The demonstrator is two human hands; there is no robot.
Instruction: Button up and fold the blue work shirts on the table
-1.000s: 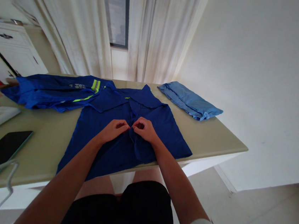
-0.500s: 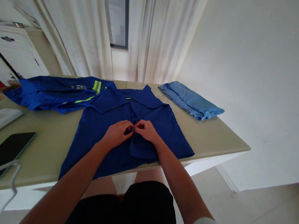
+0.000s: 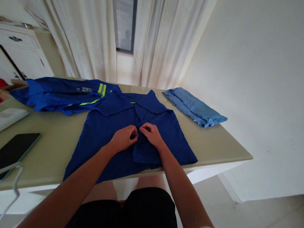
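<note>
A dark blue shirt (image 3: 107,124) with a wide collar lies spread over the table, its lower edge reaching the front. My left hand (image 3: 124,138) pinches the cloth at the shirt's front opening, with a small bit of blue showing between thumb and fingers. Right beside it, my right hand (image 3: 152,133) has its thumb and fingertips closed on the other front edge of the shirt. The two sets of fingertips almost meet. Whether a button sits between them is too small to tell. One sleeve with yellow-green reflective bands (image 3: 102,90) stretches to the left.
A folded light blue garment (image 3: 195,106) lies at the table's back right. On the left are a white device (image 3: 1,123), a black tablet (image 3: 6,155) and a white cable (image 3: 15,183). The table's (image 3: 224,147) right corner is near the wall. Curtains (image 3: 170,39) hang behind.
The view has shifted slightly. My fingertips have moved a little apart at the shirt's front, the left hand sitting slightly lower than the right. The shirt lies as before.
</note>
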